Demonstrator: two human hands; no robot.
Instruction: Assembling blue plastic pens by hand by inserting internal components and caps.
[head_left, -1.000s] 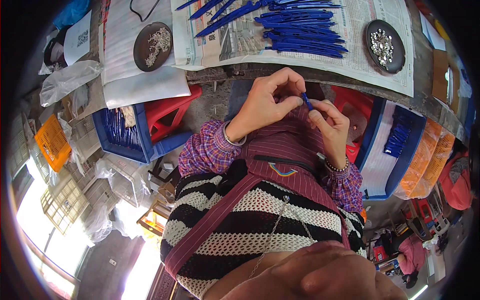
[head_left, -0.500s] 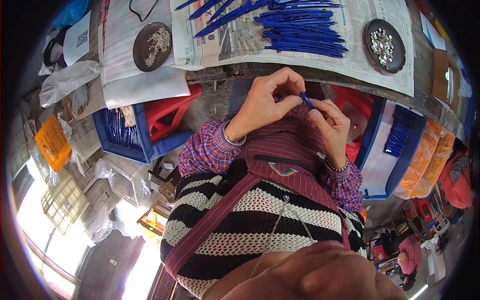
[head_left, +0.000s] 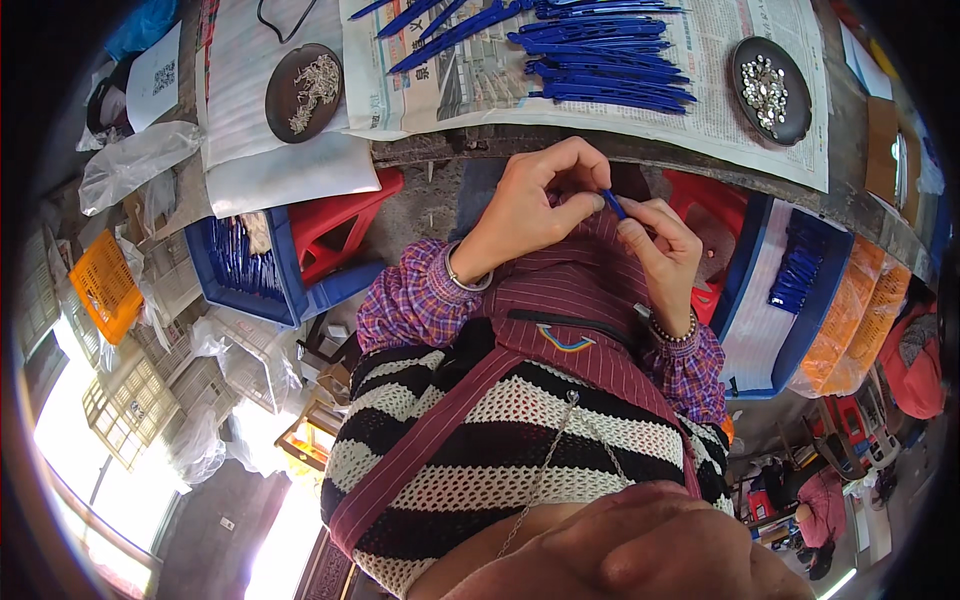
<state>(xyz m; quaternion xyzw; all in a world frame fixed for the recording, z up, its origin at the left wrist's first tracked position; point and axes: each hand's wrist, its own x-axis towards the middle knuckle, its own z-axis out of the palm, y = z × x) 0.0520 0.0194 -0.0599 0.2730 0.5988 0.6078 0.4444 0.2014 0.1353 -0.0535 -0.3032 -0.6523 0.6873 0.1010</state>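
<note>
Between my two hands, just in front of the table edge and above my apron, is a slim, shiny blue piece [head_left: 615,206]. My left hand [head_left: 540,200] is closed, with thumb and forefinger pinching its far end. The near end sits between the thumb and fingers of my right hand [head_left: 662,245], also closed. My fingers hide part of it. On newspaper beyond my hands lies a pile of similar long blue pieces [head_left: 605,65]. A dark dish [head_left: 745,95] of small round silvery parts stands right of the pile. Another dark dish [head_left: 280,100] at the left holds small silvery pins.
Below the table at left is a blue bin [head_left: 290,270] with blue pieces inside; a similar blue tray [head_left: 735,350] stands at right. Red stools [head_left: 335,235] are under the table. Orange crates [head_left: 865,320] lie beyond the right tray. Other people [head_left: 915,365] are in the right background.
Almost nothing differs. Both hands keep the same pinch on the blue piece, with only a very slight shift of the fingers.
</note>
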